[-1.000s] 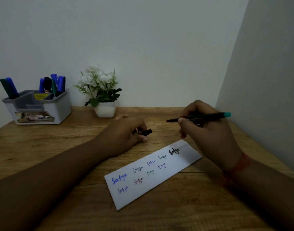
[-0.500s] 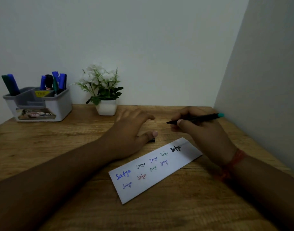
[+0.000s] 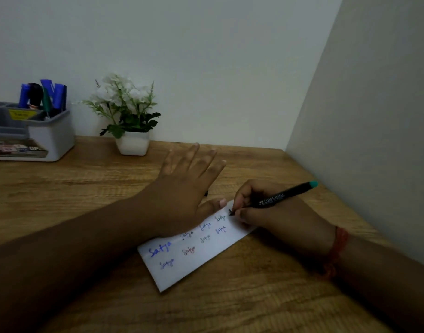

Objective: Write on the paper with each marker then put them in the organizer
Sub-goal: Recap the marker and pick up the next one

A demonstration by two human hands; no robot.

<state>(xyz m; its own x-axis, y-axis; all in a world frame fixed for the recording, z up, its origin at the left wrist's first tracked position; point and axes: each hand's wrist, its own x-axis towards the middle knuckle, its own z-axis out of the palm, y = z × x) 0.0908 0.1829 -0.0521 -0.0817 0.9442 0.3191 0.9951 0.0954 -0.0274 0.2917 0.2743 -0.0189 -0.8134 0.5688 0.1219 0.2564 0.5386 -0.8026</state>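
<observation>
Far out beyond the left-hand fingers, at the back left of the worktop (image 3: 86, 296), the organizer (image 3: 52, 138) is standing with several markers (image 3: 56, 94) already upright in its rear compartment, so that is where this pen will have to be travelling in the end.

Next across, the left hand (image 3: 182, 188) is lying flat with its fingers (image 3: 194, 155) spread straight and gripping nothing; its thumb and the heel of the palm are pressing the upper edge of the paper (image 3: 201, 253), keeping it pinned. A small dark thing is peeping out just beyond the palm's right edge, possibly a cap, though it is too hidden to say.

The paper is running diagonally, its near end towards the person and its far end under the right-hand fingers. Rows of coloured words are filling most of it.

Furthest right, the right hand (image 3: 275, 212) is pinching the black pen (image 3: 278, 197) in a writing grip. The pen's long axis is slanting from the tip, touching the paper's far end just left of those fingers, up and away to the teal end at the right. In my judgement the writing is happening now, and the right hand is the one nearer the pen, while the organizer is lying well apart on the left.
</observation>
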